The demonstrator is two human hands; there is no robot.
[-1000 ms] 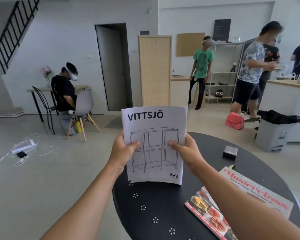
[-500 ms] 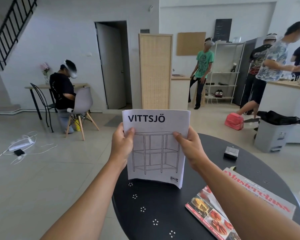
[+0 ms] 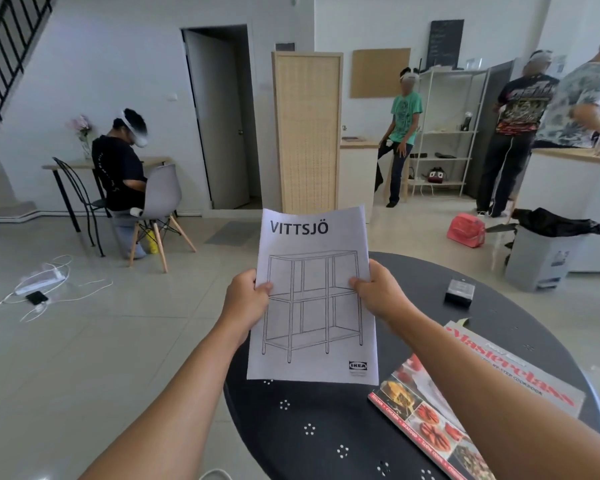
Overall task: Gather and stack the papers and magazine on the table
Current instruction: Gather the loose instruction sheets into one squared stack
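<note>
Since half a second ago both hands have slid lower on the white instruction booklet, from near its top to about its middle, and its bottom edge now hangs just above the table top. Left hand grasps the booklet's left edge at nine o'clock of the sheet, thumb on the front; right hand grasps the right edge at three o'clock the same way. Held upright and facing the camera, the booklet shows the word VITTSJÖ, a line drawing of a shelf unit and an IKEA logo in its lower right corner. It is over the ten o'clock part of the round black table. At four o'clock on the table a cookery magazine with red lettering lies flat, partly hidden under the right forearm. A small black box sits at one o'clock, well apart from both.
</note>
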